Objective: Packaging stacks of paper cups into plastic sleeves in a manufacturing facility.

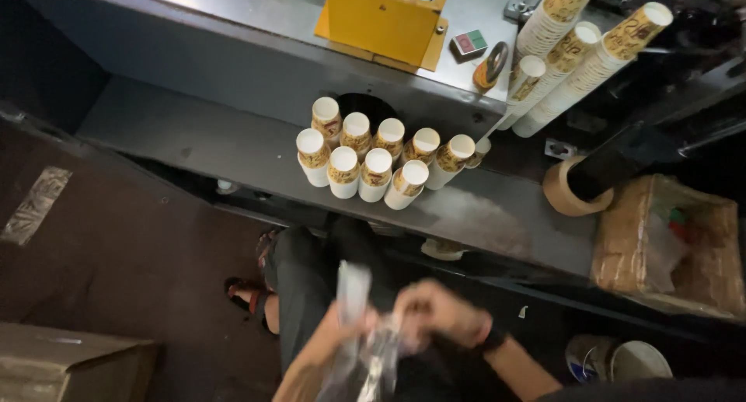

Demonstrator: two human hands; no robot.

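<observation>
Hands: the left hand (348, 324) and right hand (439, 312) both pinch a clear plastic bag (365, 347), pulling it open; paper cups (373, 159) stand bunched at the shelf's (194, 141) back edge

Bare forearms, black wristband (493, 341), dark trousers (303, 285), sandals (247, 293)

Paper cups (371, 162) stand clustered on my tabletop (194, 141). Right of them lies a tape roll (571, 190). Beyond it sits a cardboard box (668, 242).
</observation>
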